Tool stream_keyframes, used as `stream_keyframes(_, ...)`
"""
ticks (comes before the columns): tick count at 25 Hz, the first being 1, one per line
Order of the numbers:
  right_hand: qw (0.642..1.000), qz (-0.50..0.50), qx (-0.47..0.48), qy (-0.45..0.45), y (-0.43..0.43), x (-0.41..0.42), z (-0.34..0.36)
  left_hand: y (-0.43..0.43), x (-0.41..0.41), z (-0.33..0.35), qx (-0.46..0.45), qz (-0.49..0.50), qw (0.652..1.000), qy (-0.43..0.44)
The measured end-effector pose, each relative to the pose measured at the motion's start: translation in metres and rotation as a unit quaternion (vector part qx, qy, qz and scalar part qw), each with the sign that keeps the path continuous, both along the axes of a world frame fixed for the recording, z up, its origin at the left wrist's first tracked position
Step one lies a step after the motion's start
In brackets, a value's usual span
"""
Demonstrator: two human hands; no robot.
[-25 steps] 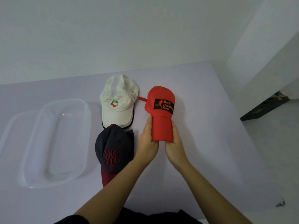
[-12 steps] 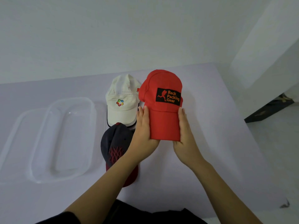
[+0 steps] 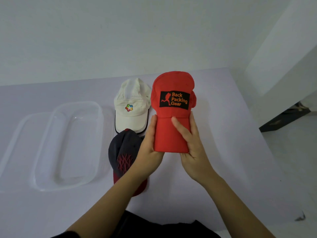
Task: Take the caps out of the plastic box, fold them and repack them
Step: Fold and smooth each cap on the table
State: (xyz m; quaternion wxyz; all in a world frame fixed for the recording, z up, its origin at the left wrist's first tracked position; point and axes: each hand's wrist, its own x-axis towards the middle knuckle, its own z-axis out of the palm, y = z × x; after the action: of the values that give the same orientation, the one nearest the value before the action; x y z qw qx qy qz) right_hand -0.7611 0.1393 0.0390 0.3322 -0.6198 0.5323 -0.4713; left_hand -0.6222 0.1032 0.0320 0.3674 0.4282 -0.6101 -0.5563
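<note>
Red fabric cap w/ black logo patch [image 3: 169, 134], held above the pale table [image 3: 223, 152], is gripped at both brim edges by L hand [image 3: 151, 146] & R hand [image 3: 194, 150], fingers curled round; crown should be collapsed evenly behind brim, w/o creasing the patch.

Red cap [image 3: 171, 134]: black patch reads "Back Packing Gear".

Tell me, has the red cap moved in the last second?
Yes. The red cap has risen: its crown sat below the top of the white cap, and now stands above it.
</note>
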Motion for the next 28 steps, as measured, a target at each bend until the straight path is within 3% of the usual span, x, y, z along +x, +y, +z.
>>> stream_keyframes(3, 0.996, -0.019, 0.016, 0.083, 0.001, -0.021, -0.018, -0.020, 0.023, 0.000, -0.037, -0.093, 0.992, -0.082)
stream_keyframes(4, 0.996, -0.019, 0.028, 0.081, 0.004, -0.024, -0.022, -0.026, 0.029, 0.004, -0.009, -0.103, 0.992, -0.067)
stream_keyframes(7, 0.996, 0.024, 0.016, 0.082, 0.019, -0.023, -0.028, -0.056, 0.041, 0.013, 0.079, 0.006, 0.996, 0.049)
stream_keyframes(8, 0.995, 0.043, 0.006, 0.094, 0.022, -0.019, -0.029, -0.066, 0.046, 0.016, 0.082, 0.018, 0.995, 0.051)
stream_keyframes(12, 0.988, 0.086, 0.016, 0.124, 0.028, -0.007, -0.030, -0.082, 0.040, 0.025, 0.130, -0.069, 0.988, 0.053)
stream_keyframes(15, 0.976, 0.167, 0.076, 0.121, 0.031, -0.019, -0.021, -0.076, 0.033, 0.027, 0.151, -0.017, 0.983, 0.103)
stream_keyframes(17, 0.977, 0.164, 0.121, 0.066, 0.028, -0.030, -0.012, -0.076, 0.033, 0.018, 0.149, 0.004, 0.984, 0.093)
stream_keyframes(19, 0.991, 0.037, 0.120, -0.041, 0.017, -0.038, -0.004, -0.072, 0.030, 0.011, 0.153, -0.006, 0.985, 0.084)
stream_keyframes(21, 0.982, -0.042, 0.164, -0.087, -0.001, -0.043, 0.004, -0.064, 0.019, 0.008, 0.160, -0.043, 0.982, 0.093)
stream_keyframes(24, 0.943, 0.058, 0.246, -0.218, -0.024, -0.050, 0.003, -0.054, 0.000, 0.008, 0.181, -0.077, 0.975, 0.102)
stream_keyframes(26, 0.906, 0.107, 0.243, -0.330, -0.030, -0.057, 0.000, -0.053, -0.004, 0.005, 0.183, -0.089, 0.974, 0.100)
stream_keyframes(28, 0.890, 0.095, 0.221, -0.388, -0.033, -0.063, -0.006, -0.056, 0.000, -0.001, 0.179, -0.107, 0.975, 0.082)
